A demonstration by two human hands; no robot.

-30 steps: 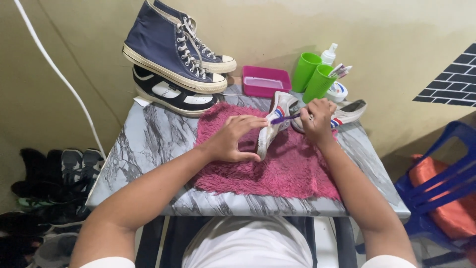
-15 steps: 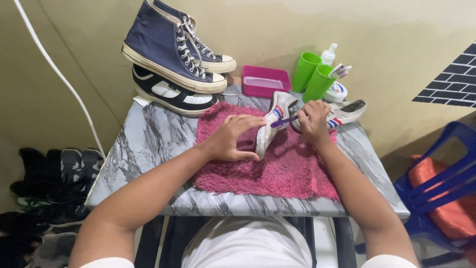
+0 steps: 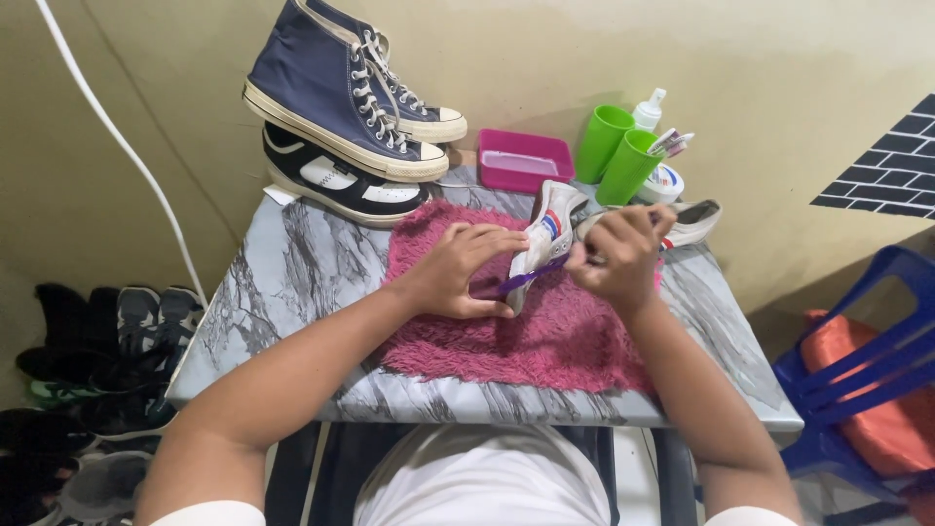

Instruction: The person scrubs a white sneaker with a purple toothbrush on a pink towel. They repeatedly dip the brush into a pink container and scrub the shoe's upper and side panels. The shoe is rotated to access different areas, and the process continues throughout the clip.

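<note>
A white sneaker (image 3: pixel 548 231) with red and blue stripes stands tilted on its side over a pink shaggy towel (image 3: pixel 545 336). My left hand (image 3: pixel 467 270) grips the sneaker from the left. My right hand (image 3: pixel 616 258) is closed around a purple-handled brush (image 3: pixel 531 280) whose handle runs across the shoe's side. A second white sneaker (image 3: pixel 693 220) lies behind my right hand, partly hidden by it.
The towel lies on a grey marble-pattern table (image 3: pixel 282 292). At the back stand navy high-top shoes (image 3: pixel 346 88) on a black-and-white sneaker (image 3: pixel 341 185), a pink tray (image 3: pixel 524 161), two green cups (image 3: pixel 616 156) and a spray bottle (image 3: pixel 648 107). A blue plastic chair (image 3: pixel 867 390) stands right; shoes (image 3: pixel 88 360) on the floor left.
My right hand has drawn back a little toward me along the shoe with the brush. My left hand keeps its hold on the sneaker.
</note>
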